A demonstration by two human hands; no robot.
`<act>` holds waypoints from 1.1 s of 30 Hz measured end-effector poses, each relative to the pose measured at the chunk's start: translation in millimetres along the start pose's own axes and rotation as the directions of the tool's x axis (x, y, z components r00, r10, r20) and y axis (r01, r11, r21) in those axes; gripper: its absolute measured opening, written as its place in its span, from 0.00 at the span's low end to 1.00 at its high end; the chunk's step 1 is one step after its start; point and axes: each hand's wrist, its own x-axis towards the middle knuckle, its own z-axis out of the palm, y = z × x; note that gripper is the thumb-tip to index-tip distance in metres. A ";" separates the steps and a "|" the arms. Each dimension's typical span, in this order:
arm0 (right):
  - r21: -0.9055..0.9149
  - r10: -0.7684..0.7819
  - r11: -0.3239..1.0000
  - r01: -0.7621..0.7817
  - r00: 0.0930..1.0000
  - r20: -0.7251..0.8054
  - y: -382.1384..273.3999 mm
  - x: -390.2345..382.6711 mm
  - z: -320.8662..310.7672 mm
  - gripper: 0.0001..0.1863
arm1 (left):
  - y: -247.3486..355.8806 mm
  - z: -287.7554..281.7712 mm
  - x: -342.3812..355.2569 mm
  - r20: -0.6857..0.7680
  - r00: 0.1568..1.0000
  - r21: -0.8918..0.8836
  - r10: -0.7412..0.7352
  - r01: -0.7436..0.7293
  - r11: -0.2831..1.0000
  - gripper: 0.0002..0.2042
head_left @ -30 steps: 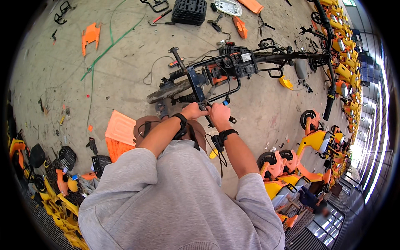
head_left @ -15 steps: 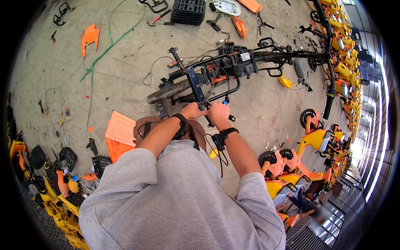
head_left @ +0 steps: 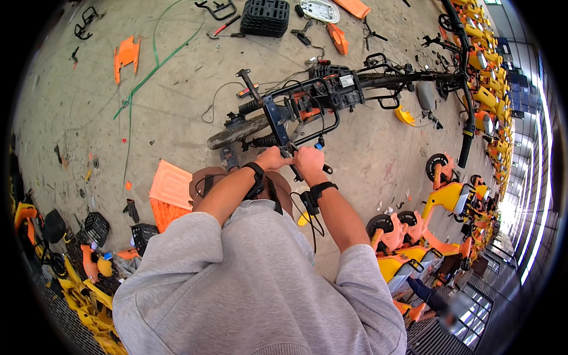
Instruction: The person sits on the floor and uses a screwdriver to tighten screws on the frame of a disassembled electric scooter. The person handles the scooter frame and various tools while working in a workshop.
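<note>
Head view: stripped-down bike [head_left: 337,92] with skinny black metal tubing, a chunky boxy middle and a dusty rubber tire [head_left: 239,131]. Flat dark crossbar [head_left: 274,118] with squared-off edges at the near end. Sweatshirt [head_left: 254,278] is soft heathered grey, and the loose panels [head_left: 126,58] look like smooth molded orange plastic.

Bike's lying just ahead of the hands, stretching off to the right. Left hand [head_left: 272,158] and right hand [head_left: 309,161] are side by side at the crossbar's near end, both curled closed around a slim dark piece [head_left: 289,148]. Fingers cover most of it, so can't tell if it's bike or tool.

Floor [head_left: 177,124] is scuffed grey concrete with litter all over: a green strap [head_left: 157,70], a red-handled tool [head_left: 226,25], stacked black baskets [head_left: 264,18]. Yellow and orange bikes [head_left: 448,198] line the right side of a big shed with bright windows, and a co-worker [head_left: 427,293] is down at lower right, blurry.
</note>
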 end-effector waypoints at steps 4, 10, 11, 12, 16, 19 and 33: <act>0.032 -0.002 0.999 0.002 1.000 0.000 -1.0 -0.1 -7.7 0.17 | -1.7 -0.2 -3.1 -0.024 1.000 -0.033 0.018 -0.019 0.999 0.40; 0.035 0.007 0.999 -0.007 1.000 0.007 -4.1 3.0 0.7 0.19 | -2.7 2.6 2.1 -0.012 1.000 0.011 -0.010 0.011 1.000 0.39; 0.052 0.017 0.999 -0.017 1.000 -0.008 -3.7 2.0 -0.3 0.20 | -1.7 1.9 0.9 -0.018 1.000 0.008 -0.015 0.015 1.000 0.38; 0.068 0.027 0.997 -0.025 0.999 -0.023 -2.5 -0.4 -2.4 0.21 | -0.4 1.6 -0.5 -0.025 0.999 0.005 -0.020 0.020 1.000 0.38; 0.118 0.060 0.991 -0.061 0.998 0.015 4.3 -1.1 -1.5 0.23 | 8.4 -7.5 -7.9 0.042 0.998 0.022 -0.053 0.052 0.998 0.37; 0.111 0.063 0.992 -0.063 0.998 0.009 6.4 -1.1 2.2 0.22 | 3.9 -3.7 -6.4 0.017 1.000 -0.021 -0.012 0.012 1.000 0.37; -0.028 -0.103 0.994 0.102 0.994 -0.042 -1.9 11.2 10.8 0.14 | 5.3 -1.9 -6.8 -0.029 0.999 0.005 -0.028 0.028 1.000 0.37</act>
